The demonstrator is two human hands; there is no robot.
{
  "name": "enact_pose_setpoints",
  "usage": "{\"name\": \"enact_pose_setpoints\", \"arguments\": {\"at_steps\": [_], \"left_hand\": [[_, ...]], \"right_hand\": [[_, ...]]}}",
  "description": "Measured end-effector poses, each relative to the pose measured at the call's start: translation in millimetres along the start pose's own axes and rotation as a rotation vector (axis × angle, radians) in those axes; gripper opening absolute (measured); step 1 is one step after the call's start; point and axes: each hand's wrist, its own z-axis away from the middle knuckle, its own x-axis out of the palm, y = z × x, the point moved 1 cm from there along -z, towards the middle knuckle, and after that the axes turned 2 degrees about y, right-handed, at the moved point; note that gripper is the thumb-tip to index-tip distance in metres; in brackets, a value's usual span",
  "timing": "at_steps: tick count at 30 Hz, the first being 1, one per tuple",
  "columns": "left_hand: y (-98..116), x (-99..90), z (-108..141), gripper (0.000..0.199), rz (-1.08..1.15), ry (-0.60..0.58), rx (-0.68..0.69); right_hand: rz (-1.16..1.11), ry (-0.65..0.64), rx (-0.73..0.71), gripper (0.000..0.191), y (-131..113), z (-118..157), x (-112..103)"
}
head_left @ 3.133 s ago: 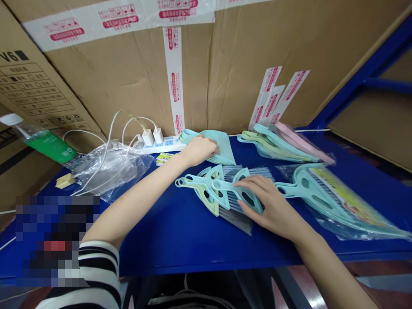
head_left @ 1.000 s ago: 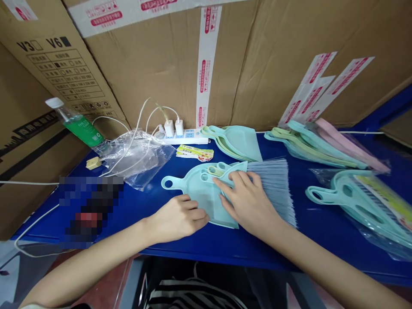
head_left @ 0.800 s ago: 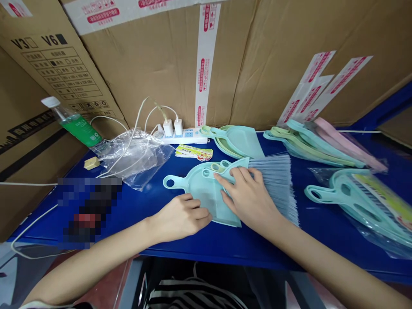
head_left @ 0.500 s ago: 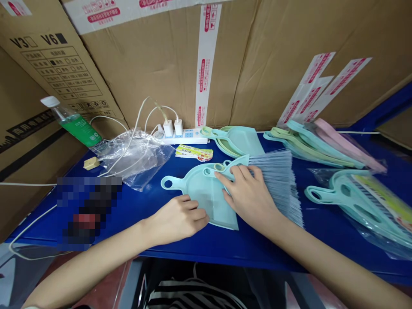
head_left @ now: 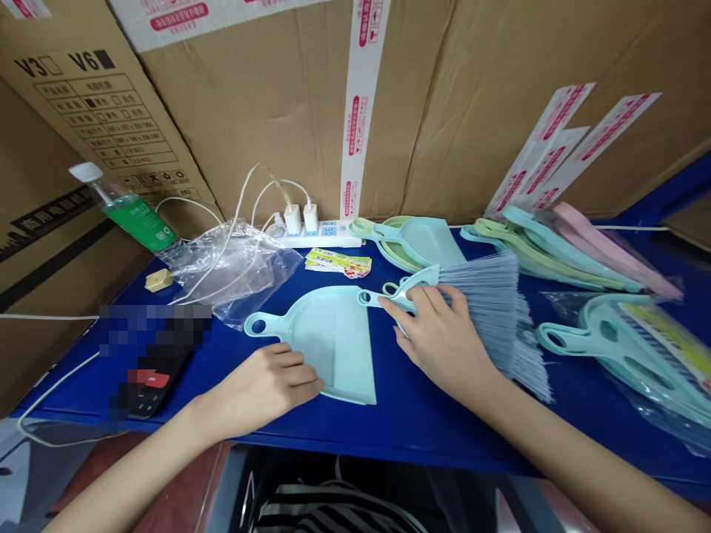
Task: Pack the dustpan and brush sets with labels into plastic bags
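My left hand [head_left: 266,386] is closed on the near edge of a light blue dustpan [head_left: 347,348], which lies with its handle pointing left; the fingertips are partly hidden. To the right, my right hand [head_left: 441,337] grips a light blue hand brush [head_left: 478,292] near the base of its handle. The brush's grey-blue bristles fan out to the right. More bristles [head_left: 530,355] and a small yellowish handle loop [head_left: 390,289] show beneath it.
Behind the hands lie stacked blue and green dustpans [head_left: 425,240], printed labels [head_left: 338,263] and a power strip [head_left: 327,234]. Several brushes and pans [head_left: 555,252] and a bagged set [head_left: 638,355] are at right. Left are a plastic bag [head_left: 244,266], bottle [head_left: 138,218] and phone [head_left: 155,385].
My left hand and the dustpan have moved left, away from the brush. My right hand and the brush have shifted slightly right, uncovering more bristles underneath.
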Motion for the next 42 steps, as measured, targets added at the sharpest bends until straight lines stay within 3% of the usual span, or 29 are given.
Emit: {"name": "enact_pose_setpoints", "arguments": {"at_steps": [9, 14, 22, 26, 31, 36, 39, 42], "left_hand": [[-5, -14.9, 10, 0.034, 0.179, -0.087, -0.062], [-2, -11.2, 7, 0.032, 0.243, -0.101, -0.043], [0, -4.7, -6, 0.033, 0.26, -0.144, 0.014], [-2, -1.6, -15, 0.034, 0.226, -0.125, 0.051], [0, 8.3, -26, 0.027, 0.231, -0.123, 0.091], [0, 9.2, -32, 0.023, 0.263, 0.029, 0.114], [-20, -6.0, -30, 0.032, 0.273, 0.103, -0.019], [-48, -18.3, -22, 0.039, 0.155, 0.198, -0.356]], "right_hand": [[-0.033, 0.041, 0.039, 0.032, 9, 1, 4], [-0.034, 0.071, 0.054, 0.031, 12, 1, 5], [0.012, 0.01, 0.096, 0.033, 14, 0, 7], [0.016, 0.007, 0.103, 0.034, 17, 0, 9], [-0.073, 0.117, 0.119, 0.033, 23, 1, 10], [-0.269, 0.166, 0.106, 0.031, 20, 2, 7], [-0.411, 0.157, 0.025, 0.032, 13, 1, 2], [-0.508, 0.143, -0.066, 0.033, 3, -1, -6]]}}
